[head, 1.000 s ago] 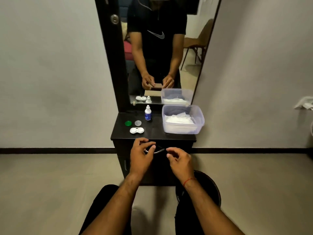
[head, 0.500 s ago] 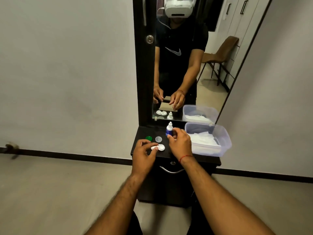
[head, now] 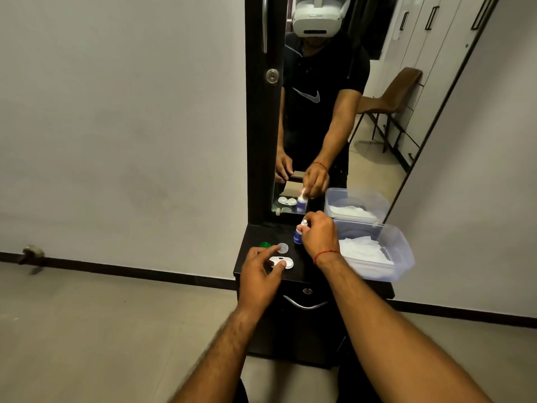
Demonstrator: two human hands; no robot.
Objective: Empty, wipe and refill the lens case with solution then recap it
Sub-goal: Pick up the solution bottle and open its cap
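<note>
A white two-well lens case [head: 285, 262] lies uncapped on the black dresser top [head: 252, 237]. My left hand [head: 260, 271] pinches its near left end between thumb and fingers. Just behind it lie a green cap [head: 265, 244] and a clear cap [head: 282, 247]. A small solution bottle [head: 298, 234], blue label and white tip, stands upright behind the case. My right hand [head: 318, 235] is closed around the bottle's right side and top, hiding most of it.
A clear plastic tub [head: 401, 251] holding white tissues sits at the right of the dresser top, close to my right wrist. A tall mirror [head: 334, 112] rises behind. A drawer with a metal handle [head: 305, 304] is below the top.
My hands left the drawer handle and rose to the dresser top. The left took the lens case's end; the right reached further back and closed on the bottle. The camera tilted up.
</note>
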